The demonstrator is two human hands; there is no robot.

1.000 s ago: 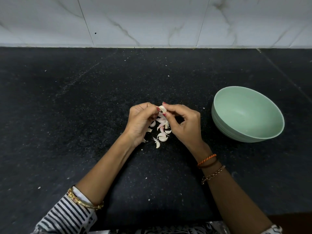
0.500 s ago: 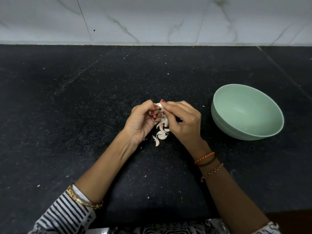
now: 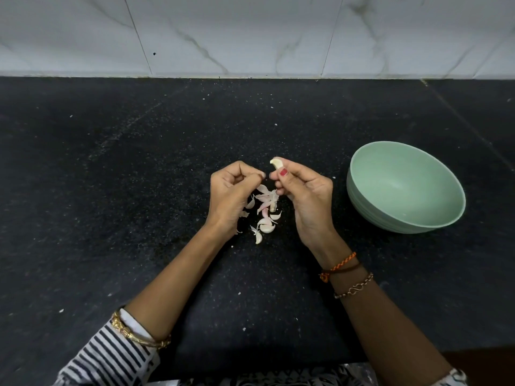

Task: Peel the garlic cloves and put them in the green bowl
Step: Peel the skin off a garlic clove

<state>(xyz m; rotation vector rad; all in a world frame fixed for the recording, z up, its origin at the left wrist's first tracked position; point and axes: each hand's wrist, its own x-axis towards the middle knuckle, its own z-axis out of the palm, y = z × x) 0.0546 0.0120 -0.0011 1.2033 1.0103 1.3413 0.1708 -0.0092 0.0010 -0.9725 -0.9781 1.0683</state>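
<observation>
My right hand (image 3: 303, 190) pinches a pale garlic clove (image 3: 276, 163) between thumb and fingers, its tip sticking up above the thumb. My left hand (image 3: 232, 190) is just left of it with fingers curled, fingertips pressed together; whether a bit of skin is between them I cannot tell. Between and below the hands lies a small heap of garlic cloves and pinkish skins (image 3: 264, 213) on the black counter. The green bowl (image 3: 362, 196) stands to the right of my right hand and looks empty.
The black speckled counter (image 3: 139, 190) stretches wide on all sides, dotted with tiny white flecks. A white marble-tiled wall (image 3: 250, 34) rises at its far edge. The counter's near edge runs by my body.
My hands have come apart. The right hand has pulled away to the right with the clove, and the left hand has let go of it.
</observation>
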